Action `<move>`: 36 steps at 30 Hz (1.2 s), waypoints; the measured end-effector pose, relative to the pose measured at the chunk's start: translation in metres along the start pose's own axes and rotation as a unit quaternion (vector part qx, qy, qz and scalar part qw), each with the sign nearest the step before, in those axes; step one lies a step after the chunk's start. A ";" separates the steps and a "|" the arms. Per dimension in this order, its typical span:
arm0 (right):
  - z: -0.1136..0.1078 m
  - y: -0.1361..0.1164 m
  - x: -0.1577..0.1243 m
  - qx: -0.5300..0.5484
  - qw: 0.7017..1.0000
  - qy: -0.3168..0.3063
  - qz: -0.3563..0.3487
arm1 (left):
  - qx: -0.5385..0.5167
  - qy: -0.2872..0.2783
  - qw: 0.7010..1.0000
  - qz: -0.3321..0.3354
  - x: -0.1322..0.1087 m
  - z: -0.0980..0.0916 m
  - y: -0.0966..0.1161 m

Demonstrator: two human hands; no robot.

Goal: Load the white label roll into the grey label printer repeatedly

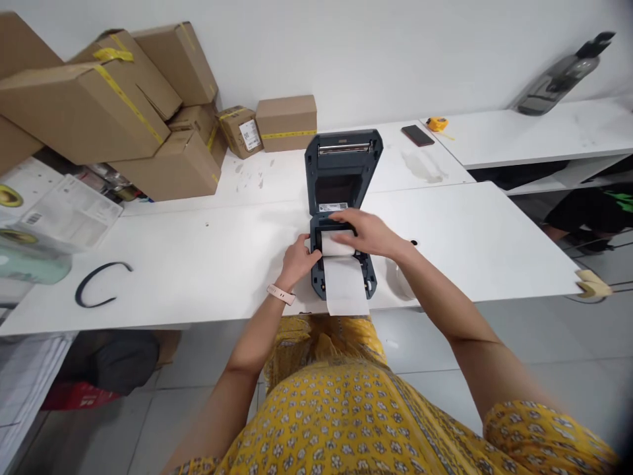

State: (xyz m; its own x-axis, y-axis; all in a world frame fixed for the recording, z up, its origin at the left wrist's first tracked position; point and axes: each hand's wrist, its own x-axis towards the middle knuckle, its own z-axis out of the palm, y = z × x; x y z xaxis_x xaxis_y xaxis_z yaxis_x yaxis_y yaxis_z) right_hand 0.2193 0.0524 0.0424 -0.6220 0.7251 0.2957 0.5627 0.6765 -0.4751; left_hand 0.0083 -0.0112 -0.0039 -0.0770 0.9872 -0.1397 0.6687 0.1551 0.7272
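Note:
A dark grey label printer [315, 285] sits at the table's front edge with its lid [311, 178] raised. Inside lies a white label roll [331, 245], and its loose strip [346, 287] runs forward over the printer's front and past the table edge. My left hand [297, 262], a pink band on its wrist, grips the printer's left side wall, thumb over the inner edge. Over the roll reaches my right hand [370, 234], its fingers stretched out and apart; the fingertips are at the roll's top, though contact is hard to make out.
Cardboard boxes [198, 165] are piled at the back left. A black headband [91, 284] and packaged goods [74, 211] lie left. Behind the printer are a phone [418, 136] and a yellow tape measure [437, 123]. A round white object [404, 285] is partly hidden by my right forearm. A bottle [558, 82] stands far right.

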 end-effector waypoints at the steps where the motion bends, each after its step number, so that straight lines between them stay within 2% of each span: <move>1: 0.007 0.002 0.001 -0.023 0.996 -0.079 0.014 | 0.022 -0.006 1.000 0.002 0.000 -0.002 0.003; 3: 0.016 0.007 0.011 -0.080 0.977 -0.191 0.045 | 0.063 -0.017 0.998 0.006 0.000 -0.004 0.007; 6: 0.025 0.009 0.031 -0.132 0.945 -0.291 0.072 | 0.117 -0.029 0.993 0.016 0.001 -0.006 0.011; 8: 0.026 0.010 0.041 -0.127 0.936 -0.320 0.077 | 0.141 -0.035 0.989 0.023 0.001 -0.006 0.012; 11: 0.017 0.014 0.047 -0.050 0.938 -0.340 0.052 | 0.150 -0.041 0.987 0.027 0.001 -0.007 0.012; 15: -0.018 0.027 0.035 0.117 0.935 -0.333 -0.024 | 0.137 -0.043 0.989 0.026 0.001 -0.006 0.009; 18: -0.053 0.041 0.010 0.246 0.934 -0.250 -0.063 | 0.126 -0.039 0.991 0.022 0.000 -0.005 0.007; 21: -0.079 0.057 -0.022 0.369 0.925 -0.079 -0.052 | 0.119 -0.036 0.992 0.017 0.000 -0.005 0.006; 24: -0.090 0.077 -0.048 0.429 0.896 0.111 0.019 | 0.115 -0.034 0.993 0.016 0.001 -0.004 0.005; 27: -0.083 0.108 -0.057 0.419 0.871 0.227 0.118 | 0.108 -0.029 0.993 0.022 0.002 -0.003 0.002; 30: -0.064 0.146 -0.053 0.405 0.844 0.296 0.189 | 0.101 -0.026 0.994 0.024 0.003 -0.003 0.000; 32: -0.048 0.166 -0.050 0.400 0.831 0.318 0.219 | 0.096 -0.026 0.995 0.025 0.003 -0.003 0.001; 34: -0.032 0.179 -0.048 0.389 0.832 0.307 0.248 | 0.091 -0.028 0.995 0.025 0.002 -0.004 0.003; 36: -0.019 0.184 -0.050 0.372 0.849 0.259 0.271 | 0.088 -0.028 0.995 0.024 0.001 -0.004 0.004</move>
State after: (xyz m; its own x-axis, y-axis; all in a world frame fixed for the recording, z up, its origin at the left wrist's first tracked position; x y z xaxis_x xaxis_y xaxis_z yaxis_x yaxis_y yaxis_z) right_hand 0.3648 0.1434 -0.0441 0.0504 0.9938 0.0991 0.0692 0.0955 -0.9930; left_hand 0.0075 -0.0092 0.0016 -0.0033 0.9888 -0.1490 0.7906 0.0938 0.6051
